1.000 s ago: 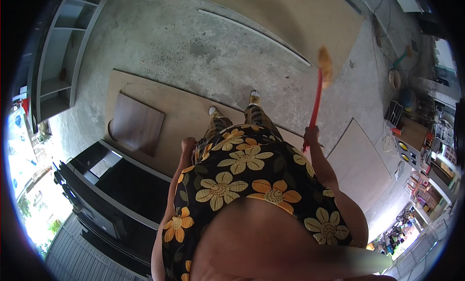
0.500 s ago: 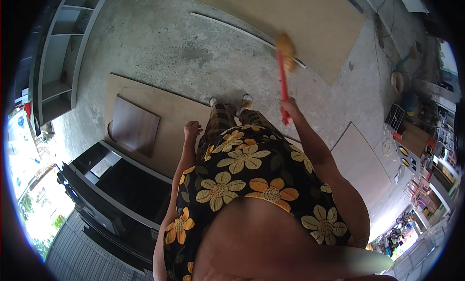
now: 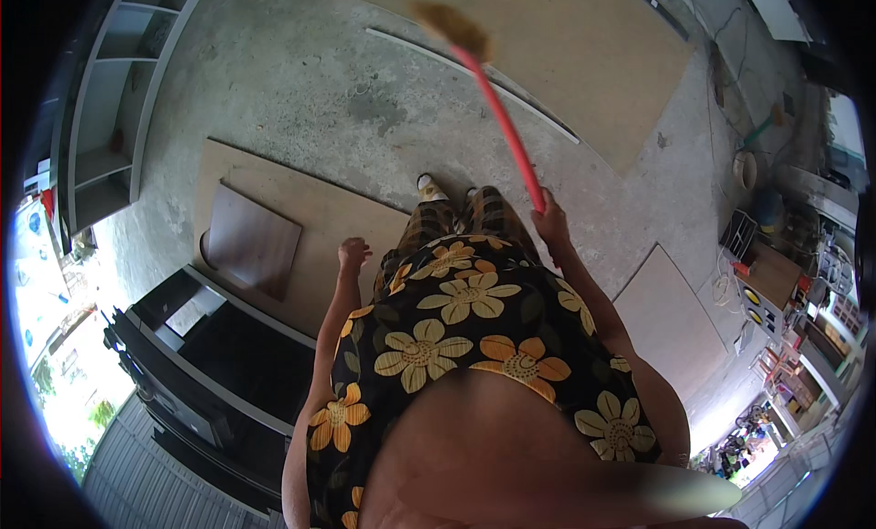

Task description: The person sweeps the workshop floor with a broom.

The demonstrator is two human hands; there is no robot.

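Observation:
A broom with a red handle (image 3: 504, 119) and straw-coloured bristles (image 3: 452, 29) reaches forward and to the left from my right hand (image 3: 552, 223). My right hand is closed round the near end of the handle. The bristles are blurred, above the far brown board, and I cannot tell whether they touch it. My left hand (image 3: 354, 252) hangs at my left side, its fingers loosely curled with nothing visible in them. The hand is over a tan board (image 3: 351, 205) on the floor, near a smaller dark wooden panel (image 3: 255, 242).
A long white strip (image 3: 474, 84) lies along the large brown board (image 3: 593, 64) ahead. Shelving (image 3: 137, 119) stands at the far left, a black cabinet frame (image 3: 246, 347) at the near left. Another board (image 3: 675, 319) lies at the right, near stacked household goods.
The broom's bristles have swung left and farther away, over the brown board. My right hand has moved slightly nearer to me. My feet have shifted in a step.

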